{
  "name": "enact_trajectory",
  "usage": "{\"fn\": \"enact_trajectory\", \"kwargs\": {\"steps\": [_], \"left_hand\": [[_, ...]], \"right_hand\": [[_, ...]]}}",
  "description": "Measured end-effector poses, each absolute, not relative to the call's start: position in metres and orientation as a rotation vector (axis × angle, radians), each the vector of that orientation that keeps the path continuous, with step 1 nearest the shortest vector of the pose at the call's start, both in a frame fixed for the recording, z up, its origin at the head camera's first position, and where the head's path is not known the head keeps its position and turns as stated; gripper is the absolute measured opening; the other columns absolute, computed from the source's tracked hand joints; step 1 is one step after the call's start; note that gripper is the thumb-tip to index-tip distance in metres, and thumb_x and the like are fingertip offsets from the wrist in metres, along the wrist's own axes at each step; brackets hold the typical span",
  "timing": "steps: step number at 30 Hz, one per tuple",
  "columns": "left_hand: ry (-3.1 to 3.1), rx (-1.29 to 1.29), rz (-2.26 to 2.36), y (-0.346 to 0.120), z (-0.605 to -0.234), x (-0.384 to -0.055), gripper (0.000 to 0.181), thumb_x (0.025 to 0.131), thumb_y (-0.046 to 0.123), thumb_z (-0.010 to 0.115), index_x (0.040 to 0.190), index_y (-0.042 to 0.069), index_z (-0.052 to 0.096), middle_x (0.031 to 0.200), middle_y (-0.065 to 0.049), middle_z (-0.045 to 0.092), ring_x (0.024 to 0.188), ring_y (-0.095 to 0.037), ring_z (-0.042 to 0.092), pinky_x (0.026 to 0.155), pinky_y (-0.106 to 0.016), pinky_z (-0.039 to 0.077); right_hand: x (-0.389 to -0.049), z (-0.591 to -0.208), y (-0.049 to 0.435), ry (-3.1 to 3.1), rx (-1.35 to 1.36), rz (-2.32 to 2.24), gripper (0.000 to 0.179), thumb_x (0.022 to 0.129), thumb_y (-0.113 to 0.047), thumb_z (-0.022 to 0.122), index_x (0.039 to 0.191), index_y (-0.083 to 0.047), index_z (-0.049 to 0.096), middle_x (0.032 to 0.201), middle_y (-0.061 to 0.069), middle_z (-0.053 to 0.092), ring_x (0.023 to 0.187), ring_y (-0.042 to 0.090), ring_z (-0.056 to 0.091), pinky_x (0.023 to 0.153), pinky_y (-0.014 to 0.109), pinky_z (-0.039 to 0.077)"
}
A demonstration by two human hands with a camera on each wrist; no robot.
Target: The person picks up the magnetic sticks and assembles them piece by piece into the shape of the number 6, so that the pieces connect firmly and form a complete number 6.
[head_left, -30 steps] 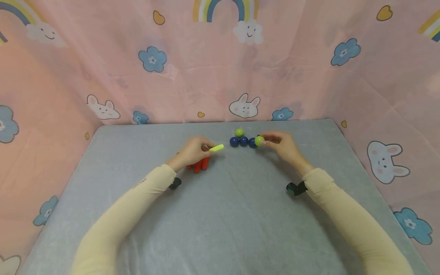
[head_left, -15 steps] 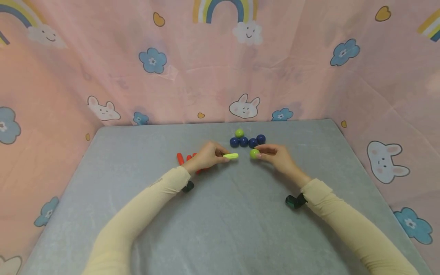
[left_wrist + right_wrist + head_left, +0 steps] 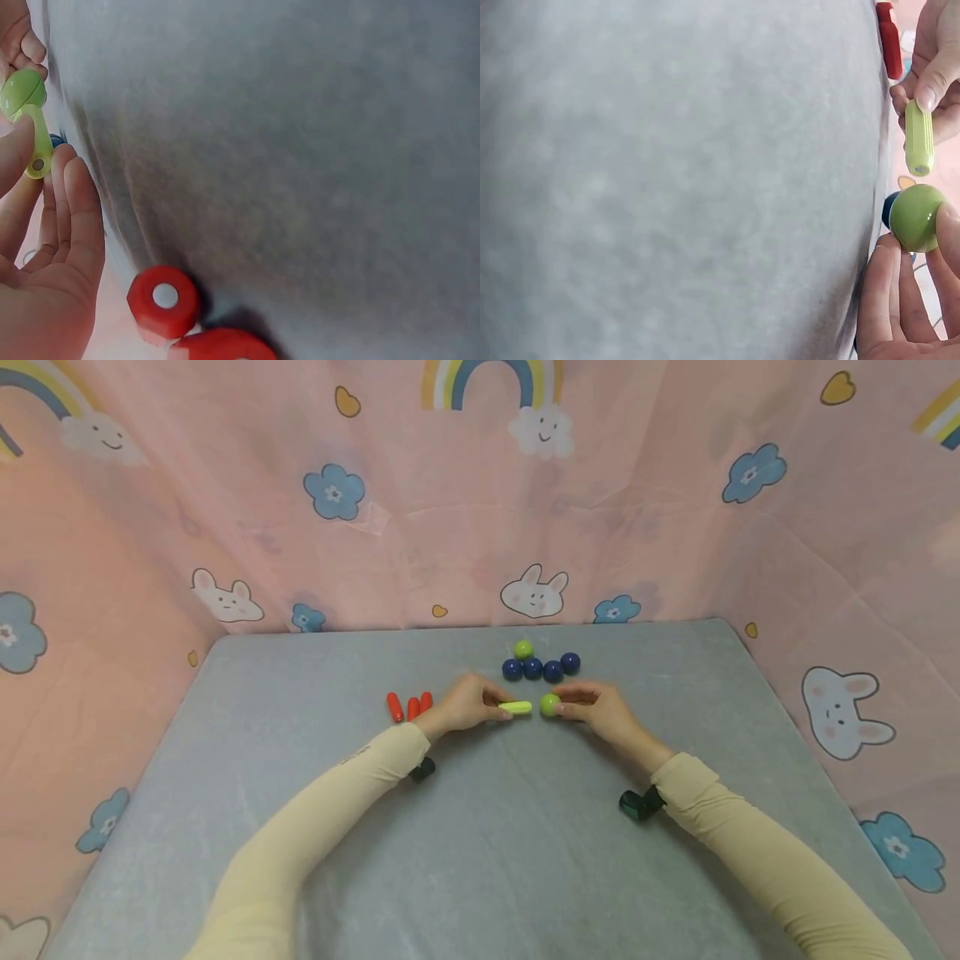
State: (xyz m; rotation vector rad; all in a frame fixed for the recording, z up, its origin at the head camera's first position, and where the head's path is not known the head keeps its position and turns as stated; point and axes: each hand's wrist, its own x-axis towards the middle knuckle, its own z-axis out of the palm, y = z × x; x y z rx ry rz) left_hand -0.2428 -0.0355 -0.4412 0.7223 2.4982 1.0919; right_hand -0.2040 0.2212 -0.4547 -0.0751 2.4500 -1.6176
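My left hand (image 3: 467, 702) pinches a short yellow-green magnetic stick (image 3: 517, 707) between thumb and fingers, one end pointing right. The stick (image 3: 919, 139) is ribbed, with a small metallic dot on its tip in the right wrist view. Facing it, my right hand (image 3: 603, 714) holds a glossy light-green ball (image 3: 550, 705) by thumb and fingertips. A narrow gap shows between the stick's tip and the ball (image 3: 916, 217). Just behind the hands, several dark blue balls (image 3: 532, 668) form a row, with another light-green ball (image 3: 523, 649) behind them.
Several red sticks (image 3: 394, 707) lie left of centre, partly hidden behind my left hand and sleeve; silvery dots mark the ends of the red sticks (image 3: 163, 300) in the left wrist view. The grey-covered table (image 3: 480, 860) ends at a pink patterned curtain (image 3: 420, 543).
My right hand has brought the light-green ball from beside the blue balls toward the front and left. My left hand has moved right with the yellow-green stick, turning it level and closing the distance.
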Motion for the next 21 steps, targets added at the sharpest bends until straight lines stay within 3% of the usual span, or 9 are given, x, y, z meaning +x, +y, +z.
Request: {"fn": "enact_trajectory", "kwargs": {"steps": [3, 10, 17, 21], "left_hand": [[2.492, 0.712, 1.084, -0.0334, -0.4427, -0.2438, 0.028, 0.085, 0.018, 0.079, 0.111, 0.009, 0.076, 0.105, -0.007, 0.077, 0.081, -0.009, 0.063, 0.063, -0.016, 0.049], [2.491, 0.707, 1.073, -0.0307, -0.4444, -0.2454, 0.028, 0.085, 0.018, 0.079, 0.110, 0.009, 0.076, 0.104, -0.007, 0.077, 0.080, -0.008, 0.063, 0.062, -0.016, 0.050], [2.492, 0.754, 1.060, -0.0286, -0.4446, -0.2456, 0.027, 0.084, 0.018, 0.079, 0.110, 0.009, 0.077, 0.101, -0.007, 0.078, 0.076, -0.007, 0.060, 0.063, -0.015, 0.048], [2.476, 0.749, 1.066, -0.0272, -0.4439, -0.2452, 0.027, 0.085, 0.018, 0.079, 0.110, 0.009, 0.077, 0.101, -0.007, 0.078, 0.076, -0.007, 0.060, 0.063, -0.016, 0.048]], "right_hand": [[-0.2040, -0.4568, 0.2206, 2.472, -0.067, -1.589, 0.039, 0.089, -0.019, 0.074, 0.125, -0.005, 0.066, 0.129, 0.018, 0.066, 0.094, -0.002, 0.065, 0.079, 0.015, 0.053], [-0.2043, -0.4591, 0.2193, 2.513, -0.038, -1.508, 0.040, 0.090, -0.025, 0.074, 0.125, -0.009, 0.067, 0.129, 0.013, 0.068, 0.112, 0.019, 0.065, 0.081, 0.015, 0.051], [-0.2042, -0.4583, 0.2185, 2.501, -0.041, -1.524, 0.039, 0.089, -0.023, 0.074, 0.125, -0.008, 0.068, 0.128, 0.014, 0.068, 0.103, 0.007, 0.065, 0.080, 0.015, 0.051], [-0.2042, -0.4591, 0.2187, 2.511, -0.054, -1.507, 0.038, 0.090, -0.024, 0.074, 0.124, -0.008, 0.068, 0.127, 0.013, 0.068, 0.104, 0.008, 0.065, 0.082, 0.015, 0.050]]}}
